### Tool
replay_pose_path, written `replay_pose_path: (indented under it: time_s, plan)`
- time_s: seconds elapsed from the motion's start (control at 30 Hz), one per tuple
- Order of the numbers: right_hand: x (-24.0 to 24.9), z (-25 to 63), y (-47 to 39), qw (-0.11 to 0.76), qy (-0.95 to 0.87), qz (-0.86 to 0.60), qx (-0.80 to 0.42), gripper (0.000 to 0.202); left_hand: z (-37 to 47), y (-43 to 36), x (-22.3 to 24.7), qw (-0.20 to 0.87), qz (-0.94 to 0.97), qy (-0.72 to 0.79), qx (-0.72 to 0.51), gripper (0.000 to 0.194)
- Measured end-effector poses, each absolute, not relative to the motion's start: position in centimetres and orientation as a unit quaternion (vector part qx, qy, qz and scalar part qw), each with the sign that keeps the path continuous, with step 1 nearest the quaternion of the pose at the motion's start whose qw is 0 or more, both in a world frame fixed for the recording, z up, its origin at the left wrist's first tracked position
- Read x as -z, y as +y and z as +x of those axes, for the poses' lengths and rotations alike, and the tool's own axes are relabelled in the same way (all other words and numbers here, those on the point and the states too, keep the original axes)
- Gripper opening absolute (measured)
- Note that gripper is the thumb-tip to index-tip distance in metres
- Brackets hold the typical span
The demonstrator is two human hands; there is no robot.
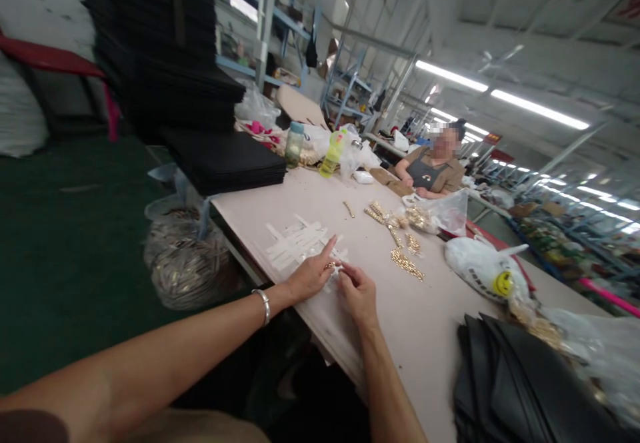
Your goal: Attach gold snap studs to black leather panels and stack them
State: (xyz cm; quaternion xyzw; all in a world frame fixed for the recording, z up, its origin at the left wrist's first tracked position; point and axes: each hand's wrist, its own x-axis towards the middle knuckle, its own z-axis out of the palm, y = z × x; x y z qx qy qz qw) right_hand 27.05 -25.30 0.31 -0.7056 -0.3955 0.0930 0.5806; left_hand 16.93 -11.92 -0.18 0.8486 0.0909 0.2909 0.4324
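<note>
Near the front edge of the table, a short piece of gold chain (pixel 330 266) shows between my two hands. My left hand (pixel 311 275), with a silver bracelet on its wrist, is closed on the chain while its index finger points outward. The fingers of my right hand (pixel 359 291) are pinched together at the chain's other side; the exact grip is small and partly hidden. Beneath and beyond my hands lie several white strips (pixel 295 243), overlapping on the tabletop. Farther off are loose lengths of gold chain (pixel 407 264) and a single short one (pixel 349 209).
Black sheets are stacked at the left (pixel 225 160), with dark pieces (pixel 520 376) at the right front. Bottles (pixel 295 143) stand at the back. A white bag (pixel 473 266) lies to the right. Across the table sits another person (pixel 433 170). A filled clear bag (pixel 183 256) is below the left edge.
</note>
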Motion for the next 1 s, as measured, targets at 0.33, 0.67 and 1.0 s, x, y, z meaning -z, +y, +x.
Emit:
replay_pose_path:
  time_s: [0.33,0.67,1.0]
  plan:
    - [-0.9,25.9,-24.9,0.562,-0.461,-0.684,-0.053,0.032,17.5,-11.8,2.1,0.325,0.89,0.053,-0.317,0.076]
    - [-2.3,25.1,-23.9,0.559,-0.478,-0.677,-0.03,0.032,17.4,-11.4,1.4,0.284,0.883,0.052,-0.369,0.073]
    - [-1.7,25.8,-22.7,0.624,-0.406,-0.659,-0.106,0.03,18.0,-10.5,2.9,0.245,0.901,0.077,-0.349,0.068]
